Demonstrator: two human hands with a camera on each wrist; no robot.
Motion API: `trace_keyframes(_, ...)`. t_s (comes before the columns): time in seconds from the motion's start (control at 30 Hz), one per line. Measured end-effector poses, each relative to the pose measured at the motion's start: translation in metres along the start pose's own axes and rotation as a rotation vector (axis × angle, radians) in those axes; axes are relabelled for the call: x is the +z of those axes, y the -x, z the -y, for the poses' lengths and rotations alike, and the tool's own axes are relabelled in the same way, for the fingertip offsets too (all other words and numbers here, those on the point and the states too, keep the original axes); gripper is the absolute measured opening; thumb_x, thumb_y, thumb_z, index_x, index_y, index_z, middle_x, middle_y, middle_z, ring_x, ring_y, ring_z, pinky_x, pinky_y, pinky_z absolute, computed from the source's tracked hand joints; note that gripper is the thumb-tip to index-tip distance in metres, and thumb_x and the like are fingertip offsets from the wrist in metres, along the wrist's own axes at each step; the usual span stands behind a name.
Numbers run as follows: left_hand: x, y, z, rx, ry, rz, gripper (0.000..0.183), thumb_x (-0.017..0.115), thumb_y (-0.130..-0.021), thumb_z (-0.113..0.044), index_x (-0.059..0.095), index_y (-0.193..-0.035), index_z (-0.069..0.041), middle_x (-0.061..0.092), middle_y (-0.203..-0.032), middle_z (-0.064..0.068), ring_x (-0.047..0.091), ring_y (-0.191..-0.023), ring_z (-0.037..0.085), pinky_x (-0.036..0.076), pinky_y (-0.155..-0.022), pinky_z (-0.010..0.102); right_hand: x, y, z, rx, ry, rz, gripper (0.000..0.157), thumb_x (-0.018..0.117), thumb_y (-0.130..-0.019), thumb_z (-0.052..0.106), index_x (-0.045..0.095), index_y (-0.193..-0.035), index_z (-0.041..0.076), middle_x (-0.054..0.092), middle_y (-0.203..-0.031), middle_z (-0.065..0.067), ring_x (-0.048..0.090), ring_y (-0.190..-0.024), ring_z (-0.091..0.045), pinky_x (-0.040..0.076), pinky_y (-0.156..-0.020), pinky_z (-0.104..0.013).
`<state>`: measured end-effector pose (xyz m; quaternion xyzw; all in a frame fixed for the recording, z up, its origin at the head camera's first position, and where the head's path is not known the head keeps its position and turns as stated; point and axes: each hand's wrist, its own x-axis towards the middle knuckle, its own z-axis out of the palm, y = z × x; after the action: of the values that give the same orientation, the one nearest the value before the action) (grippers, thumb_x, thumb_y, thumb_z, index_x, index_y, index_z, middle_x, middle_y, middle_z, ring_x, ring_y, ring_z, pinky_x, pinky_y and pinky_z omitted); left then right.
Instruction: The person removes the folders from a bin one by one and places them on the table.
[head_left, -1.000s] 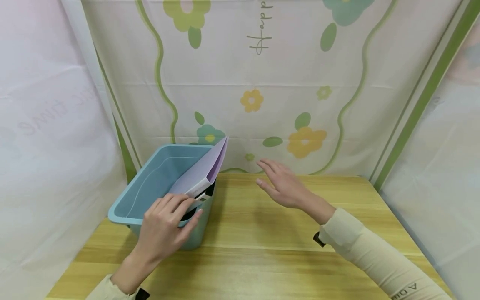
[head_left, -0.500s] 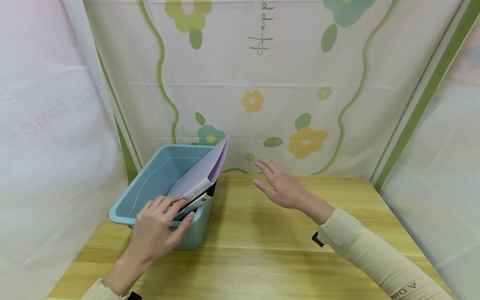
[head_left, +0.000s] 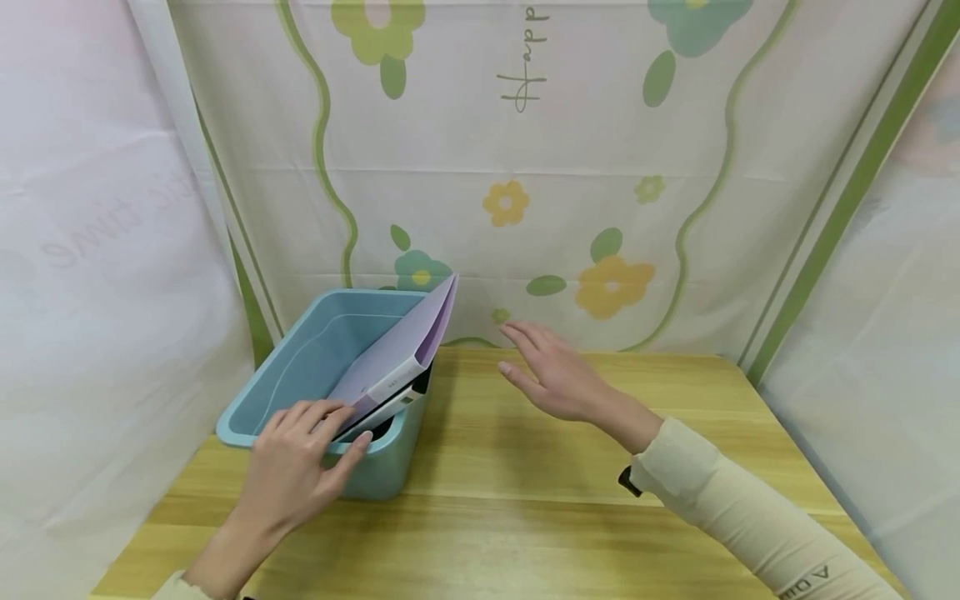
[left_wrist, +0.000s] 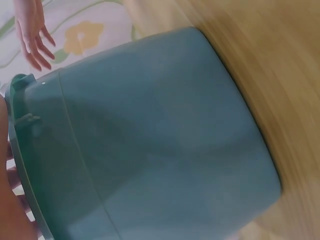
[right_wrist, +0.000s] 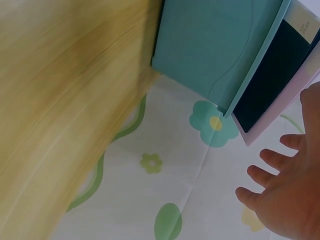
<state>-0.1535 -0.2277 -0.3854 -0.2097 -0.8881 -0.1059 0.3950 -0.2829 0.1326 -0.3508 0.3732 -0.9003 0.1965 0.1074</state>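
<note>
A blue plastic bin (head_left: 386, 475) stands on the left of the table. A lilac ring-binder-like folder (head_left: 397, 342) leans in it, one corner jutting above the right rim. Beneath lies a black folder with a white spine (head_left: 397, 406); its dark cover (right_wrist: 275, 75) shows in the right wrist view. My left hand (head_left: 288, 467) is over the bin's near rim, fingertips right at the lilac folder's near end, thumb spread outside. The left wrist view shows the bin's outer wall (left_wrist: 165, 135) close up. My right hand (head_left: 558, 375) hovers right of the bin, fingers extended, holding nothing.
The wooden table (head_left: 495, 533) spreads under and right of the bin. Behind it hangs a white cloth (head_left: 442, 133) with printed flowers, and similar cloths enclose the left and right sides.
My left hand has slid left and toward me along the near rim, uncovering more of the folders' spines. My right hand has drifted slightly left. Bin and folders look unmoved.
</note>
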Motion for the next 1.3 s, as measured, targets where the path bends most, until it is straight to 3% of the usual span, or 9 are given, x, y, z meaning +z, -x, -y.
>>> trace_keyframes(0.3, -0.003, 0.009, 0.007, -0.034, -0.009, 0.031, 0.040, 0.064, -0.092, -0.045, 0.076, -0.106, -0.010, 0.072, -0.106, 0.006, 0.066, -0.099, 0.031, 0.048, -0.083, 0.052, -0.004, 0.000, 0.006, -0.023, 0.005, -0.007, 0.065, 0.038, -0.109, 0.051, 0.027, -0.161, 0.014, 0.033, -0.163, -0.010, 0.033, -0.149, -0.032, 0.029, -0.118, -0.054)
trace_keyframes(0.7, -0.004, 0.015, 0.022, -0.022, -0.035, 0.054, 0.046, 0.058, -0.096, -0.051, 0.076, -0.104, -0.010, 0.071, -0.105, 0.005, 0.064, -0.100, 0.032, 0.045, -0.087, 0.054, -0.009, -0.004, 0.011, -0.063, 0.015, -0.052, 0.064, 0.040, -0.108, 0.048, 0.029, -0.160, 0.012, 0.035, -0.162, -0.012, 0.035, -0.148, -0.033, 0.030, -0.118, -0.054)
trace_keyframes(1.3, -0.007, 0.023, 0.028, -0.032, -0.079, 0.081, 0.047, 0.059, -0.095, -0.053, 0.076, -0.101, -0.010, 0.071, -0.101, 0.006, 0.064, -0.097, 0.033, 0.041, -0.093, 0.056, -0.007, -0.015, 0.020, -0.079, 0.028, -0.036, 0.065, 0.034, -0.109, 0.052, 0.028, -0.161, 0.015, 0.033, -0.164, -0.007, 0.034, -0.150, -0.030, 0.029, -0.119, -0.051)
